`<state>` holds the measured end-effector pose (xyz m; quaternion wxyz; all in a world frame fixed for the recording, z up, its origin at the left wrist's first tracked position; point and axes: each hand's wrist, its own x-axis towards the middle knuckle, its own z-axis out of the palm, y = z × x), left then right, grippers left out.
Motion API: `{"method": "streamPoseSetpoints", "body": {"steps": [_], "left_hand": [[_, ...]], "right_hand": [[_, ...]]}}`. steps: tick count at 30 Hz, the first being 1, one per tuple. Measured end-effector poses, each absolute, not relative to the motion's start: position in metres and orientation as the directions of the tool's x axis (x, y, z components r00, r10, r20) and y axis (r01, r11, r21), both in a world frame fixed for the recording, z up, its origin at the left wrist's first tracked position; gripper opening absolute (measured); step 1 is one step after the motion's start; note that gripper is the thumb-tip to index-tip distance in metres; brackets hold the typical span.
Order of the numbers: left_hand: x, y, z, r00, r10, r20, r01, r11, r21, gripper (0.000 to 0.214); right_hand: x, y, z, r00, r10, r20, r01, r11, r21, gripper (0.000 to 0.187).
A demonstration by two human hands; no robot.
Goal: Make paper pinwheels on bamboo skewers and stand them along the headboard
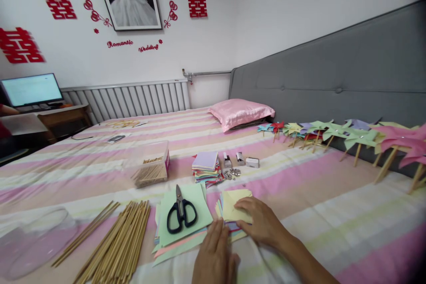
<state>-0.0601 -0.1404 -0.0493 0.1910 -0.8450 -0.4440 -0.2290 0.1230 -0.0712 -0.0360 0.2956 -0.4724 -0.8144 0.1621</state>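
Observation:
A small stack of coloured paper squares [237, 200], a yellow one on top, lies on the bed in front of me. My right hand [264, 222] is at the stack's right side, its fingers curled over the yellow square and its thumb by the near edge. At the stack's near left corner rests my left hand [213, 255], fingers stretched out and holding nothing. Its fingertips are close to the larger green sheets [166, 237]. Black-handled scissors [180, 213] lie on those sheets, blades pointing away.
Wooden sticks [120, 244] lie at the left near a clear plastic lid [43, 239]. Beyond are a clear box of sticks [151, 168], another paper stack [206, 164], small boxes [252, 162] and metal pins [232, 173]. Finished paper pinwheels [361, 138] line the headboard.

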Motion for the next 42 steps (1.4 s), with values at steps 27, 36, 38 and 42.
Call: {"method": "streamPoseSetpoints", "body": {"steps": [27, 36, 38, 42], "left_hand": [[-0.05, -0.138, -0.064, 0.519, 0.7, 0.49, 0.839, -0.527, -0.137, 0.048], [-0.051, -0.136, -0.067, 0.545, 0.706, 0.452, 0.833, -0.519, -0.192, 0.049], [-0.052, -0.135, -0.068, 0.552, 0.702, 0.451, 0.828, -0.523, -0.199, 0.049], [-0.051, -0.135, -0.067, 0.549, 0.7, 0.457, 0.831, -0.515, -0.209, 0.048]], "right_hand": [[0.127, -0.069, -0.018, -0.35, 0.891, 0.29, 0.572, 0.448, -0.687, 0.032], [0.13, -0.061, -0.023, -0.118, 0.939, 0.323, 0.511, 0.336, -0.791, 0.031], [0.132, -0.058, -0.024, -0.029, 0.948, 0.317, 0.468, 0.293, -0.834, 0.032], [0.137, -0.055, -0.025, 0.124, 0.949, 0.288, 0.357, 0.229, -0.906, 0.033]]}}
